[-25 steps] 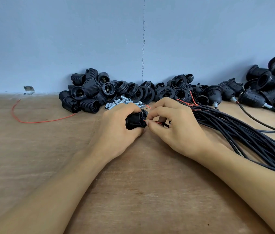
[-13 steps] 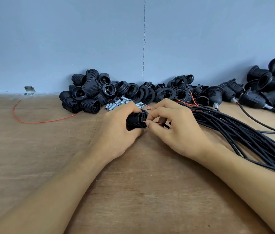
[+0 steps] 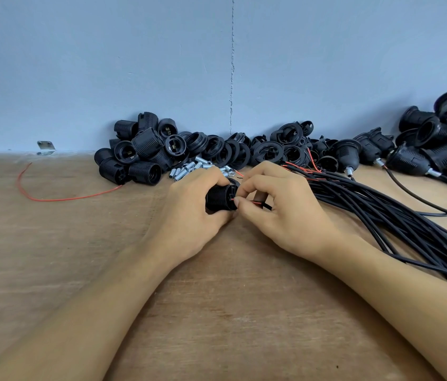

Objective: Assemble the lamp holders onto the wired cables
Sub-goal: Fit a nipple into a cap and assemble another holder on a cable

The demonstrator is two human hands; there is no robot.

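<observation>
My left hand [image 3: 192, 213] grips a black ribbed lamp holder [image 3: 221, 198] lying sideways just above the wooden table [image 3: 217, 298]. My right hand [image 3: 285, 213] pinches the thin red wire [image 3: 254, 202] at the end of a black cable [image 3: 266, 207], with the wire tip at the holder's end face. A thick bundle of black cables [image 3: 398, 224] with red tips runs off to the right under my right forearm.
A heap of loose black lamp holders [image 3: 140, 155] and threaded rings [image 3: 244, 152] lies against the blue wall. Small metal tubes [image 3: 189, 169] sit in front of it. Holders with cables attached [image 3: 431, 152] pile at the right. A stray red wire [image 3: 60, 198] curls at the left.
Both hands keep their grips in the same spot; the right fingers shift only slightly on the red wire at the holder's end.
</observation>
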